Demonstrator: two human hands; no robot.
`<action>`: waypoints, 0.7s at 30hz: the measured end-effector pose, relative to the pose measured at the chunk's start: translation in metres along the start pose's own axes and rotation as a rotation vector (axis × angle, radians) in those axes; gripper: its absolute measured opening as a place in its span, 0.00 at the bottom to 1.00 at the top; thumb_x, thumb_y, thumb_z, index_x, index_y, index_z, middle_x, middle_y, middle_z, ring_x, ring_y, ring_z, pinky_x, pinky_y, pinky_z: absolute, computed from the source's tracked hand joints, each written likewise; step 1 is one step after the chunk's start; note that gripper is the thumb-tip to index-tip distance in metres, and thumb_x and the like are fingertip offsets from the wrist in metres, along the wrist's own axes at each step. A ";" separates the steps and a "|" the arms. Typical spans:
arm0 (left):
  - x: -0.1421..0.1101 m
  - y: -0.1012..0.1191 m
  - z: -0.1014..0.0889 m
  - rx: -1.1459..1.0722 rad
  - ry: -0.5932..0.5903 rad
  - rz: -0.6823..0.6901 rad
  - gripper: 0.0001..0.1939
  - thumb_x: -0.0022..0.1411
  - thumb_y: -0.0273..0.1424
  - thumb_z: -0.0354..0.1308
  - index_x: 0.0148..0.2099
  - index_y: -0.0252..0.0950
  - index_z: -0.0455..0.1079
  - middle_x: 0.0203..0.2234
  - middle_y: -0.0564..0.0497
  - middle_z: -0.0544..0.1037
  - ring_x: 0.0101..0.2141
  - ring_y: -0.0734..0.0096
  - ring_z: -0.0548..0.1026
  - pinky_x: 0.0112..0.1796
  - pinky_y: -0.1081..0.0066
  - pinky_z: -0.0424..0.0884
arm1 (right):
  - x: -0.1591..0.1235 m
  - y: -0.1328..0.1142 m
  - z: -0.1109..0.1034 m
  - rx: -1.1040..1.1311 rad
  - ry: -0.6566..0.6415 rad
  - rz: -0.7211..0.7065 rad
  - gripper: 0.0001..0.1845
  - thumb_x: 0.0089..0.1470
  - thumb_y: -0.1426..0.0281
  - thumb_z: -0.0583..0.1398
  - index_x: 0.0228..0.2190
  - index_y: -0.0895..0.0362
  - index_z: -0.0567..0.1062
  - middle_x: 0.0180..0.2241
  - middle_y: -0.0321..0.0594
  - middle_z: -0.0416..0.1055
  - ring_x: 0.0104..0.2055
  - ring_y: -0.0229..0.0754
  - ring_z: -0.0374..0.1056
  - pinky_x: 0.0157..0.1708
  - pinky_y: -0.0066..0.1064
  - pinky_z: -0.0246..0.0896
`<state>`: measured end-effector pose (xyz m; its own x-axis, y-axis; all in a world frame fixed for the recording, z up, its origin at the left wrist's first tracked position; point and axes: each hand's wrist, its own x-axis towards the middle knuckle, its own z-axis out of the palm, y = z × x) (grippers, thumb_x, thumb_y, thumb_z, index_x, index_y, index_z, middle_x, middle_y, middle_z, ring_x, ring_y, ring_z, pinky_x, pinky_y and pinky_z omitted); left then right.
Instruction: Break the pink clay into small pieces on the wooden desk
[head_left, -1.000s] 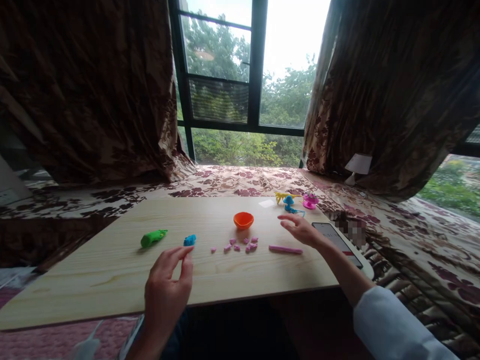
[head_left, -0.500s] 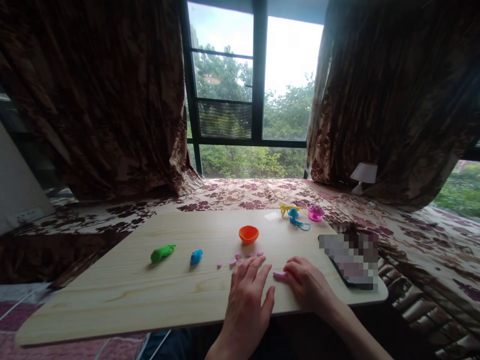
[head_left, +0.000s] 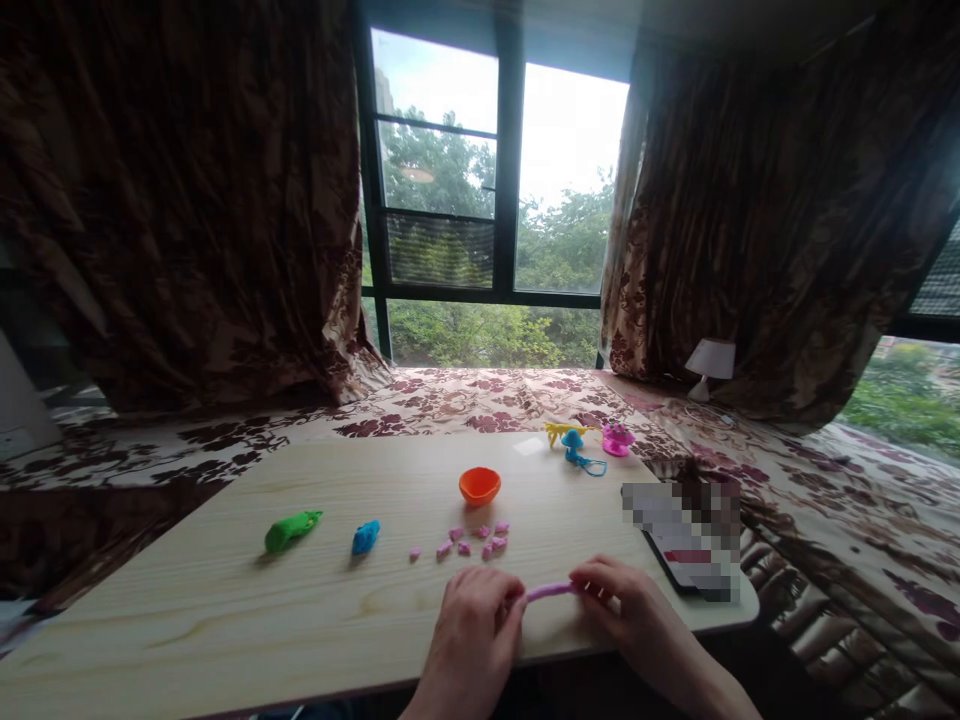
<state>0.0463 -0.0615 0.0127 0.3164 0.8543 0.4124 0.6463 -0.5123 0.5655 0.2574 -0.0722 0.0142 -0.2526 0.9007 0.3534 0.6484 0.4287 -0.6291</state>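
Wood-grain tabletop [head_left: 322, 640]: near its front edge, the left hand [head_left: 474, 630] and right hand [head_left: 626, 605] each pinch one end of a pink clay roll [head_left: 550, 592]. Its long axis runs left to right between the fingertips, neither hand nearer; whether it touches the wood cannot be determined. Beyond, leftward, lie pink clay pieces [head_left: 464, 548], then an orange bowl [head_left: 480, 490].

Left hand [head_left: 476, 618], right hand [head_left: 622, 600] in pinches

Wood-grain table [head_left: 225, 610] carries an orange bowl [head_left: 480, 486], pink bits [head_left: 499, 543], green lump [head_left: 291, 531], blue lump [head_left: 366, 538], probably a phone [head_left: 679, 560]
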 end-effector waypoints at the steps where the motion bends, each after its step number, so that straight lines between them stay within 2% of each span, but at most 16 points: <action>1: -0.007 -0.002 -0.007 -0.029 -0.031 -0.039 0.08 0.58 0.32 0.48 0.31 0.42 0.68 0.28 0.50 0.73 0.34 0.65 0.70 0.41 0.61 0.65 | 0.000 -0.007 0.001 0.030 -0.005 -0.013 0.09 0.55 0.71 0.53 0.33 0.53 0.73 0.29 0.36 0.68 0.31 0.38 0.65 0.33 0.28 0.60; 3: -0.020 -0.005 -0.022 -0.084 -0.098 -0.114 0.08 0.57 0.36 0.50 0.34 0.43 0.69 0.32 0.50 0.74 0.37 0.65 0.71 0.41 0.63 0.66 | 0.001 -0.026 0.005 0.101 -0.017 -0.051 0.07 0.54 0.72 0.54 0.32 0.52 0.72 0.29 0.35 0.68 0.31 0.37 0.65 0.33 0.28 0.60; 7: -0.031 -0.001 -0.051 -0.239 -0.108 -0.229 0.17 0.54 0.41 0.53 0.47 0.47 0.67 0.44 0.51 0.73 0.46 0.65 0.68 0.49 0.67 0.62 | 0.008 -0.065 0.013 0.227 -0.111 -0.142 0.09 0.55 0.72 0.53 0.33 0.51 0.73 0.32 0.36 0.68 0.33 0.37 0.65 0.34 0.27 0.60; 10: -0.029 0.005 -0.061 -0.430 -0.161 -0.222 0.16 0.57 0.41 0.51 0.46 0.45 0.69 0.42 0.52 0.75 0.44 0.67 0.69 0.48 0.69 0.63 | 0.013 -0.081 0.023 0.255 -0.133 -0.189 0.10 0.55 0.72 0.52 0.36 0.50 0.72 0.32 0.37 0.67 0.33 0.36 0.65 0.33 0.26 0.61; 15: -0.028 0.001 -0.056 -0.574 -0.128 -0.292 0.15 0.56 0.41 0.52 0.42 0.41 0.72 0.34 0.53 0.77 0.39 0.67 0.72 0.42 0.71 0.64 | 0.015 -0.084 0.038 0.209 -0.078 -0.235 0.07 0.55 0.72 0.53 0.33 0.54 0.71 0.31 0.37 0.67 0.32 0.35 0.64 0.32 0.25 0.60; 18: -0.031 -0.006 -0.049 -0.680 -0.169 -0.300 0.16 0.57 0.41 0.52 0.41 0.37 0.73 0.33 0.52 0.77 0.39 0.66 0.71 0.41 0.71 0.64 | 0.014 -0.084 0.038 0.148 -0.112 -0.268 0.09 0.54 0.75 0.52 0.35 0.54 0.71 0.34 0.38 0.67 0.34 0.35 0.64 0.34 0.25 0.58; 21: -0.031 -0.009 -0.044 -0.796 -0.218 -0.324 0.15 0.57 0.40 0.51 0.36 0.34 0.72 0.28 0.51 0.75 0.34 0.68 0.71 0.37 0.72 0.64 | 0.012 -0.085 0.037 0.066 -0.123 -0.275 0.10 0.53 0.76 0.53 0.35 0.53 0.72 0.34 0.38 0.66 0.34 0.36 0.64 0.34 0.26 0.57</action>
<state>0.0001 -0.0872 0.0268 0.3799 0.9239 0.0467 0.0778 -0.0822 0.9936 0.1726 -0.0951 0.0460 -0.5002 0.7501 0.4326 0.4967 0.6578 -0.5663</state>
